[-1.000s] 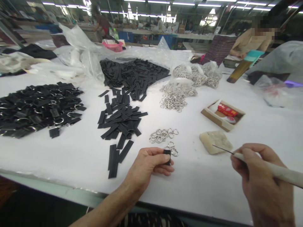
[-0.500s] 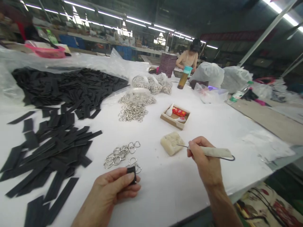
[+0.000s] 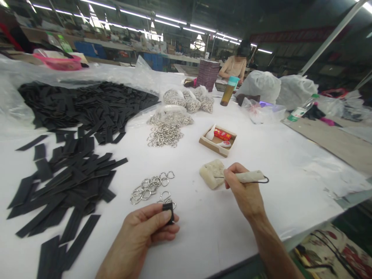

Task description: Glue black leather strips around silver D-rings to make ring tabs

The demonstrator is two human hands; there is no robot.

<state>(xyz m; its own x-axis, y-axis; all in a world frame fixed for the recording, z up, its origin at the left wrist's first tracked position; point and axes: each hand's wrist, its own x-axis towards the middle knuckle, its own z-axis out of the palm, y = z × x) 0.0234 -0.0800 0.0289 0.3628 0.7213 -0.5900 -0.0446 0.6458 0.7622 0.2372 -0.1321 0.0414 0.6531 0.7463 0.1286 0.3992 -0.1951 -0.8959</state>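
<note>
My left hand [image 3: 151, 228] pinches a short folded black strip [image 3: 168, 213] between thumb and fingers, close to the front of the table. Just beyond it lie loose metal D-rings [image 3: 149, 188]; whether one sits in the fold I cannot tell. My right hand [image 3: 242, 190] grips a thin-tipped tool with a pale wrapped handle [image 3: 249, 176] and a dark cord or loop at its rear end. The tool's tip is at a cream-coloured, waxy-looking block [image 3: 211, 175]. Many flat black strips [image 3: 69, 178] lie in a loose heap left of my left hand.
Behind are a larger black strip pile [image 3: 87, 104], a heap of D-rings [image 3: 165, 135] and bagged rings [image 3: 190, 100]. A small box [image 3: 213, 146] holds a red tube and white items. Farther back stand a teal-lidded bottle [image 3: 229, 91] and a seated person [image 3: 234, 68].
My right hand has moved left, bringing the tool farther over the cream block. My left hand still holds the folded strip. The whole view has shifted slightly.
</note>
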